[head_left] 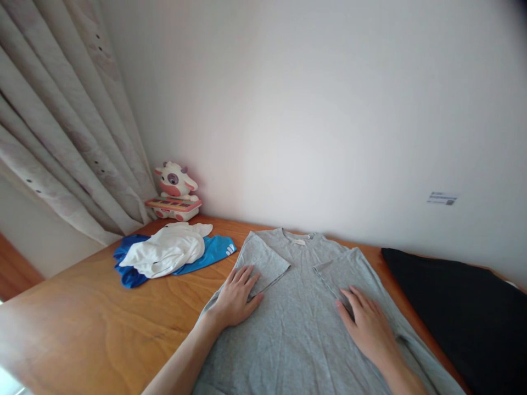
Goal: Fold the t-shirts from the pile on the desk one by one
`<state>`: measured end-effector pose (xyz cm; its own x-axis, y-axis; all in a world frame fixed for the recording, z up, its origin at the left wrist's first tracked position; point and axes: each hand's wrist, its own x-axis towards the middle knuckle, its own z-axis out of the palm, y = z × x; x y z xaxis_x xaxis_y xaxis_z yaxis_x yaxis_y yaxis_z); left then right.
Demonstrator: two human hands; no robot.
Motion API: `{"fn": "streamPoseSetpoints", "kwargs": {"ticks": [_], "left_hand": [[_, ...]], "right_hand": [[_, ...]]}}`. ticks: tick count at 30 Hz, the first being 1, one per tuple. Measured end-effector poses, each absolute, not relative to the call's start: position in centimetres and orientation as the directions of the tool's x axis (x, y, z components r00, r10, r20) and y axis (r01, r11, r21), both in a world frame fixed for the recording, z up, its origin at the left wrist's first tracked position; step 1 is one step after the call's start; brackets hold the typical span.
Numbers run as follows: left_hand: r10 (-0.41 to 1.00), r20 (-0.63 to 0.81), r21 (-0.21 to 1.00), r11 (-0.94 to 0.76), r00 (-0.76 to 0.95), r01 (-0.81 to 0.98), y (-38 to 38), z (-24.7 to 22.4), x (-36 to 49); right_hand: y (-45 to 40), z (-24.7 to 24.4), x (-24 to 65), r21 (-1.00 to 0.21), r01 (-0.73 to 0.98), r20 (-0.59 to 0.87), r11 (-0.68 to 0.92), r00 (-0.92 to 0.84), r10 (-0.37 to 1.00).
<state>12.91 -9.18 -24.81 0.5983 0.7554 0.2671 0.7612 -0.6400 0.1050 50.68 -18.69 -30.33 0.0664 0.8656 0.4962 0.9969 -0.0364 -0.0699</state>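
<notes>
1. Both the left hand (236, 299) and the right hand (368, 330) are rested palm down on a grey short-sleeved T-shirt (296, 334); the fingers (242, 274) are loosely parted and extended, with nothing gripped.
2. The T-shirt is spread on the wooden tabletop (99, 329), its collar (298, 239) toward the wall (329, 109) and both sleeves (267, 263) turned inward over the body.
3. Light, soft and limp knit is suggested; it would be creased easily but hardly damaged.
4. A hold would best be taken at the shoulders or side edges, where both layers can be pinched together.
5. The tabletop appears smooth, so some sliding may be expected.
6. To the left, a white garment (164, 252) is heaped on blue fabric (214, 253), near a cow-shaped toy keyboard (176, 204).
7. Black cloth (461, 318) is laid to the right; a patterned curtain (74, 109) is hung at the left.
</notes>
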Motion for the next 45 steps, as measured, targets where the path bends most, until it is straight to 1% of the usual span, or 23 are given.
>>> {"fn": "streamPoseSetpoints", "kwargs": {"ticks": [5,9,14,16,20,26,30,37,39,40,43,45], "left_hand": [[0.745,0.287,0.132,-0.653,0.602,0.745,-9.4,-24.7,12.8],[0.751,0.311,0.155,-0.644,0.582,0.749,-9.7,-24.4,12.8],[0.746,0.244,0.128,-0.658,0.619,0.742,-9.8,-24.0,12.7],[0.746,0.222,0.122,-0.66,0.627,0.741,-9.8,-23.9,12.6],[0.752,0.202,0.126,-0.655,0.627,0.745,-9.5,-24.0,12.6],[0.74,0.232,0.13,-0.666,0.631,0.734,-8.5,-25.0,12.5],[0.745,0.212,0.112,-0.662,0.633,0.741,-8.3,-25.1,12.6],[0.744,0.24,0.137,-0.662,0.623,0.737,-8.7,-24.9,12.7],[0.748,0.255,0.181,-0.659,0.612,0.73,-8.8,-24.5,12.9],[0.749,0.262,0.226,-0.66,0.608,0.717,-8.8,-24.1,12.9],[0.774,0.243,0.449,-0.624,0.584,0.64,-9.1,-22.0,12.5],[0.803,0.152,0.586,-0.543,0.576,0.602,-9.6,-19.7,11.5]], "right_hand": [[-19.0,-29.7,50.3,-0.031,0.998,0.458,-0.05,0.059,0.887],[-19.1,-29.8,50.1,-0.053,0.997,0.455,-0.051,0.07,0.888],[-19.1,-30.1,49.9,-0.091,0.993,0.445,-0.07,0.103,0.89],[-19.2,-29.9,49.8,-0.088,0.992,0.417,-0.091,0.12,0.901],[-19.5,-29.4,49.5,-0.058,0.987,0.315,-0.148,0.159,0.936],[-19.8,-28.6,48.6,-0.03,0.981,0.241,-0.19,0.192,0.951],[-19.9,-27.8,48.0,-0.036,0.972,0.167,-0.231,0.233,0.958],[-20.1,-27.5,47.9,-0.07,0.97,0.175,-0.231,0.24,0.955],[-20.0,-27.2,47.7,-0.067,0.971,0.166,-0.23,0.239,0.957],[-20.0,-27.1,47.6,-0.062,0.971,0.159,-0.231,0.238,0.958],[-20.2,-26.5,47.7,-0.071,0.975,0.131,-0.211,0.219,0.967],[-21.1,-26.2,48.5,-0.12,0.98,0.113,-0.16,0.174,0.978]]}}
